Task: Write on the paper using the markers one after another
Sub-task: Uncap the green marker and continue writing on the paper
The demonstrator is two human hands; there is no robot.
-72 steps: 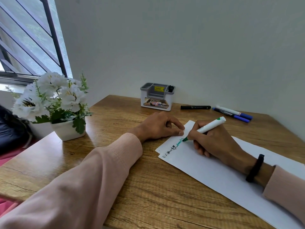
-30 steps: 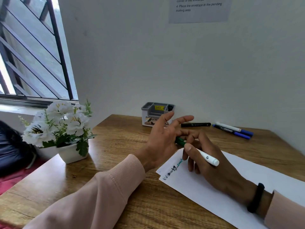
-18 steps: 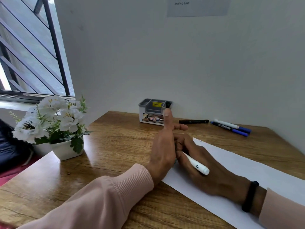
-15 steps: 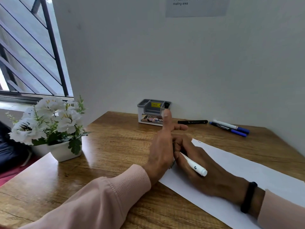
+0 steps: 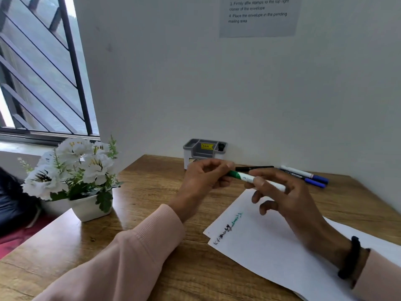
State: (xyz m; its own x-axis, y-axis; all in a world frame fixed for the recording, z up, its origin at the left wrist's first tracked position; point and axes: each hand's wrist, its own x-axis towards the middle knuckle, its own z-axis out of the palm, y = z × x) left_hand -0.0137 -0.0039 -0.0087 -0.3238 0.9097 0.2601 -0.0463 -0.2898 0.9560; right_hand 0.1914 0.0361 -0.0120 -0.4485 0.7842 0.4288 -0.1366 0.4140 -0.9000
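Left edge: flower pot (image 5: 90, 206) sat near the table's (image 5: 152, 187) left edge, under the window (image 5: 39, 68). Bare wood between pot and left hand, nothing in the way there.

Left hand (image 5: 204, 179) was raised off the table, fingertips pinched on the green cap end of the green marker (image 5: 253, 179). Behind it, grey organizer (image 5: 205, 148) stood against the wall, partly hidden by the hand.

Marker was held roughly level in the air between both hands, above the paper's far corner, not touching it. Right hand (image 5: 284, 194) gripped the white barrel with thumb and forefinger, other fingers loose and spread.

Paper (image 5: 282, 246) lay angled on the table's right half, near corner pointing left, black then green writing (image 5: 227, 228) along its left edge. Rest of the sheet blank.

Far right: black marker (image 5: 258, 168) just behind the hands, two blue-capped markers (image 5: 308, 177) beside it near the wall. Clear strip of wood between them and the paper.

Versus 0.5 s ago: both hands had lifted off the sheet, so the writing was uncovered again. Left hand went from flat and upright beside the right to pinching the cap end. Marker went from tilted down in the right fist to level.
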